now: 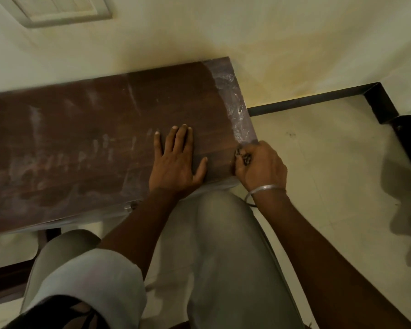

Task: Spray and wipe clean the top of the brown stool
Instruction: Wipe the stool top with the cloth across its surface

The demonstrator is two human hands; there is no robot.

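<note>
The brown stool [93, 143] stands long side against the wall [223, 32] and fills the left and middle of the view, its left end cut off by the frame; the person's knee [223, 245] sits just before its near edge. The top looks part-cleaned, by this judgement: pale smears [45, 162] and finger marks cover the left half, and a whitish, wet-looking strip [233, 103] runs along the right end; so the wiping step seems to be in hand, working that end.

The hands are apart; the left hand [176, 160] lies flat on the top, fingers straight and spread, likely steadying; the right hand [259, 167], with a bangle [266, 189] on the wrist, is curled at the near right corner.

The next move probably calls for drawing the whitish strip off the edge, then passing over the smeared left half.

Whether the right hand holds a cloth or only grips the corner cannot be told; the dark marks [243, 157] by its knuckles are too unclear to name; no spray bottle shows.
</note>
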